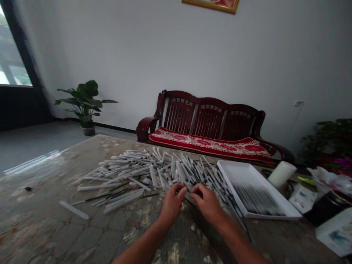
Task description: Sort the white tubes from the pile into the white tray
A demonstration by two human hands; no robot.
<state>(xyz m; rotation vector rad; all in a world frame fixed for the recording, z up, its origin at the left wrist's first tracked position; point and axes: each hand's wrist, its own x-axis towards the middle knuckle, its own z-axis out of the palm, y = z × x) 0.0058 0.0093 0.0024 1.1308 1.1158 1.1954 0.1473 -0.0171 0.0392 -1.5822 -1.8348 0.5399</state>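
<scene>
My left hand (173,200) and my right hand (206,202) are close together at the near edge of a heap. The fingers of both are curled in a pinch, thumbs facing each other. What lies between the fingertips is too small and blurred to name; a thin dark line shows near them. Slender whitish tubes (129,161) and thin dark sticks (217,179) make up the heap, spread beyond and to both sides of my hands. Right of the heap stands a shallow white box (271,187), with a row of slim grey and dark sticks (254,198) inside.
A patterned cloth (110,234) covers the table. One loose whitish tube (73,210) lies at the left. Beyond the box are a white roll (282,174), a dark container (327,205) and printed packs (337,231). A wooden bench (206,117) stands behind the table.
</scene>
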